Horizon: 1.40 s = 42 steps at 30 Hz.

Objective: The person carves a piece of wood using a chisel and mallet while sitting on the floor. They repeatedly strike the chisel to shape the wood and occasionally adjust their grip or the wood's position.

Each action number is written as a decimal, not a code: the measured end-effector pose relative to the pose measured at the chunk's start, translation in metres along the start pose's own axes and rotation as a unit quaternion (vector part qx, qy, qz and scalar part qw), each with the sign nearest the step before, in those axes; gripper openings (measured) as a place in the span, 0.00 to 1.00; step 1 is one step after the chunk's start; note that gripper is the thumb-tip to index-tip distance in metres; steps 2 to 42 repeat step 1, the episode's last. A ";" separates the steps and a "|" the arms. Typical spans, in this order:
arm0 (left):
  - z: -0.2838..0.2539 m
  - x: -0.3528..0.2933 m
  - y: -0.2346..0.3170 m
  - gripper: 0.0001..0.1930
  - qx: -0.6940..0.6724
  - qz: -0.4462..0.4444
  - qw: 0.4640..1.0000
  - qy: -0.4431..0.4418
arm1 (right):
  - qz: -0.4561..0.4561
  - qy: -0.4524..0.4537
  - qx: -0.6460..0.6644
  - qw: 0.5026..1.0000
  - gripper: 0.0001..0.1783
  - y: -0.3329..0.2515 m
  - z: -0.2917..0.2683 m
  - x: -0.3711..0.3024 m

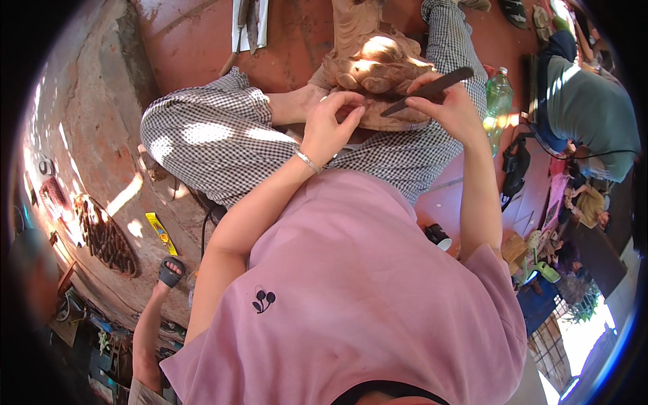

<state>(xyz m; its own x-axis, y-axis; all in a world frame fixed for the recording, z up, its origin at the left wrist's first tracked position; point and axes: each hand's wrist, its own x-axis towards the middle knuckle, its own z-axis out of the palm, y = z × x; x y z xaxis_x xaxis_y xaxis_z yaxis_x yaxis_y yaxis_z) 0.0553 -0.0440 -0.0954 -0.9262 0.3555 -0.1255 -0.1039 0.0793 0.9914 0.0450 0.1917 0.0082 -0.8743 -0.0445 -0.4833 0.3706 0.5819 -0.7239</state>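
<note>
A brown carved wooden piece (378,67) with rounded, knobbly relief lies between my legs, sunlit on top. In my right hand (453,111) is a dark, flat, file-like tool (442,86), gripped between thumb and fingers. Its narrow tip points down and left over the pale lower edge of the carving. My left hand (331,125), wearing a ring and a bracelet, is at the carving's left side with fingers curled and thumb close to them. Whatever may be between those fingertips is hidden.
Long-handled tools (247,27) lie on white paper at the far left. Right of my leg are a green plastic bottle (498,101), a black corded power tool (516,165) and a cup (438,237). Another person (587,115) sits at right. A yellow packet (160,233) is at left.
</note>
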 end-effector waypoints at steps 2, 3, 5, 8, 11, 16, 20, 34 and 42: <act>0.000 -0.002 -0.001 0.10 0.013 -0.006 1.000 -0.017 | 0.003 -0.015 -0.023 1.000 0.13 0.000 -0.002 0.005; 0.000 -0.002 -0.001 0.10 0.013 -0.006 1.000 -0.017 | 0.003 -0.015 -0.023 1.000 0.13 0.000 -0.002 0.005; 0.000 -0.002 -0.001 0.10 0.013 -0.006 1.000 -0.017 | 0.003 -0.015 -0.023 1.000 0.13 0.000 -0.002 0.005; 0.000 -0.002 -0.001 0.10 0.013 -0.006 1.000 -0.017 | 0.003 -0.015 -0.023 1.000 0.13 0.000 -0.002 0.005; 0.000 -0.002 -0.001 0.10 0.013 -0.006 1.000 -0.017 | 0.003 -0.015 -0.023 1.000 0.13 0.000 -0.002 0.005; 0.000 -0.002 -0.001 0.10 0.013 -0.006 1.000 -0.017 | 0.003 -0.015 -0.023 1.000 0.13 0.000 -0.002 0.005; 0.000 -0.002 -0.001 0.10 0.013 -0.006 1.000 -0.017 | 0.003 -0.015 -0.023 1.000 0.13 0.000 -0.002 0.005; 0.000 -0.002 -0.001 0.10 0.013 -0.006 1.000 -0.017 | 0.003 -0.015 -0.023 1.000 0.13 0.000 -0.002 0.005; 0.000 -0.002 -0.001 0.10 0.013 -0.006 1.000 -0.017 | 0.003 -0.015 -0.023 1.000 0.13 0.000 -0.002 0.005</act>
